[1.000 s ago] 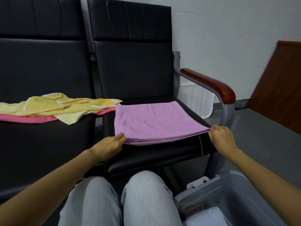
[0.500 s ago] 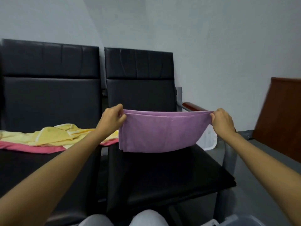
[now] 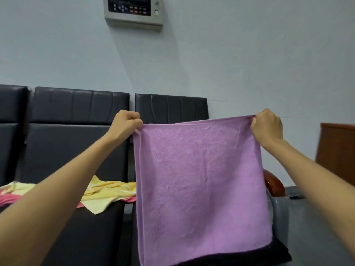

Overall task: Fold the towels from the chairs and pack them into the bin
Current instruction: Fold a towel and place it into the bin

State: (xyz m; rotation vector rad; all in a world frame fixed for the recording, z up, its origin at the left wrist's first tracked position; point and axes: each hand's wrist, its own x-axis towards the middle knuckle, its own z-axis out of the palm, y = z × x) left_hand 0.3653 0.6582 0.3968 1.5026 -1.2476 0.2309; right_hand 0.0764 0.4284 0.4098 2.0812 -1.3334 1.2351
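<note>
Left hand (image 3: 128, 122) and right hand (image 3: 268, 124) pinched shut on top corners of purple towel (image 3: 199, 185), now raised off the chair seat (image 3: 278, 254) and hanging full length at 12 o'clock. Means next fold pending. Yellow towel (image 3: 109, 194) and pink towel (image 3: 7, 198) waiting at 9 o'clock. Bin out of view.

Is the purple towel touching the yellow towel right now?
Cannot tell. In the head view the purple towel hangs from both hands, and its left edge overlaps the yellow towel on the seat, hiding any gap.
</note>
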